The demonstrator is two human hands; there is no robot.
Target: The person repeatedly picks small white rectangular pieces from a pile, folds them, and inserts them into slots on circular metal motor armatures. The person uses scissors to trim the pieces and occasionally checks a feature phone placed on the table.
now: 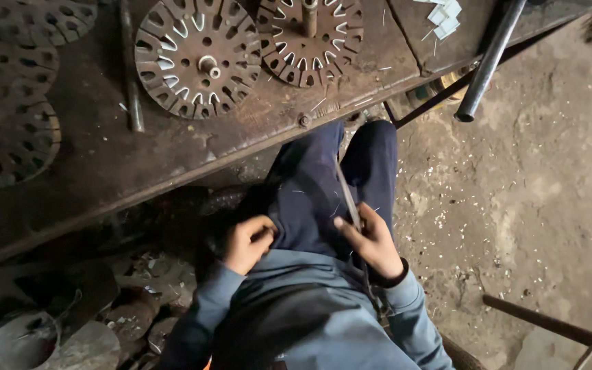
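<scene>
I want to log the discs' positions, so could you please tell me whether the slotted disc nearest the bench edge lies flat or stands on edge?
Flat: the slotted disc shows its full round face on the bench.

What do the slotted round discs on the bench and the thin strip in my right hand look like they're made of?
Slotted discs: likely stamped sheet steel, dull brown, rust-toned, with bright edges at the slots. Thin strip in the right hand: probably metal, flat, grey, matte; too narrow to be sure.

**Quick count of what's lying around here**

Five round, slotted, rusty metal discs are sitting on the workbench: two (198, 58) (310, 41) with centre pins, three (8, 130) (15, 58) (35, 17) stacked at the left. Two dark metal tubes (491, 58) (556, 327) are showing on the right. Two bare hands (248, 241) (371, 240) are showing, too.
</scene>
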